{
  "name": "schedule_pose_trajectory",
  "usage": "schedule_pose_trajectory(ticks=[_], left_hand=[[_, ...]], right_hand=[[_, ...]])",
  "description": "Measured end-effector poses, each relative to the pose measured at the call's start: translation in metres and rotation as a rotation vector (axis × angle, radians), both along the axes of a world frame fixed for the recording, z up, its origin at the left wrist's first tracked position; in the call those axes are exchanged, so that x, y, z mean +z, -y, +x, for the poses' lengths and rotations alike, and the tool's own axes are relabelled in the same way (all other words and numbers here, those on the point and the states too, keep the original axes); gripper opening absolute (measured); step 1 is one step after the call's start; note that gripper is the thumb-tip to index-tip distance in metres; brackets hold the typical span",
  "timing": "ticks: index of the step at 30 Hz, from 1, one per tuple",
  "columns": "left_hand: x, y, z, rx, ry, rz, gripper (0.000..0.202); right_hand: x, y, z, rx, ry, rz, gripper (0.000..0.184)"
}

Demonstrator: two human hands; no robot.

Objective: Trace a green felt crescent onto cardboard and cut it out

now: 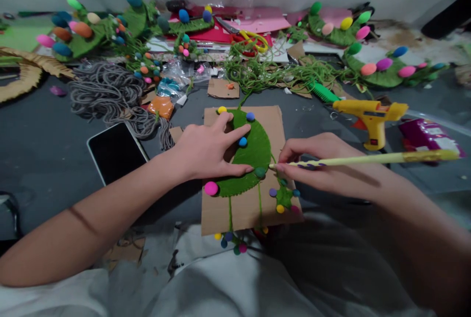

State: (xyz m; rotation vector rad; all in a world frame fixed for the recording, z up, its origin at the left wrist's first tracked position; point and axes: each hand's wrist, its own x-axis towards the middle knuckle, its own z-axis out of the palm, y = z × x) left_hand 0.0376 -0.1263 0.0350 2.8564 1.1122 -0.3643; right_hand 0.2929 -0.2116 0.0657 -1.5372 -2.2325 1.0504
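Observation:
A green felt crescent (253, 147) trimmed with coloured pompoms lies on a piece of brown cardboard (243, 211). My left hand (209, 150) rests on the crescent, fingers spread and pressing it flat. In my right hand (324, 162) is a pale yellow pencil (353, 161), pinched between thumb and fingers. Its tip meets the crescent's right edge, beside a dark green pompom (259, 172). Green cords hang from the crescent's lower edge. A small green star (284, 197) with pompoms around it lies below my right hand.
A yellow glue gun (375, 116) lies on the right, a phone (117, 154) on the left. Behind are grey yarn (106, 93), tangled green cord (257, 69), scissors (253, 39) and several more pompom crescents (382, 71). A purple packet (429, 135) sits at far right.

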Motion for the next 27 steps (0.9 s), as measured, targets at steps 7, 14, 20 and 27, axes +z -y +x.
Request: schedule_pose_trajectory(ticks=[7,14,20,27], left_hand=[[0.000,-0.001,-0.001,0.004,-0.010,-0.003,0.096],[-0.001,0.000,0.000,0.015,-0.013,-0.022,0.096],[0.000,0.000,0.000,0.005,-0.008,-0.002,0.097],[0.000,0.000,0.000,0.000,-0.009,0.001,0.098]], right_hand=[[-0.002,0.007,-0.011,0.082,-0.033,-0.009,0.018],[-0.006,0.009,-0.013,0.119,-0.079,0.029,0.017],[-0.002,0.003,-0.001,0.011,-0.029,-0.034,0.020],[-0.003,-0.008,0.009,-0.061,0.049,0.045,0.030]])
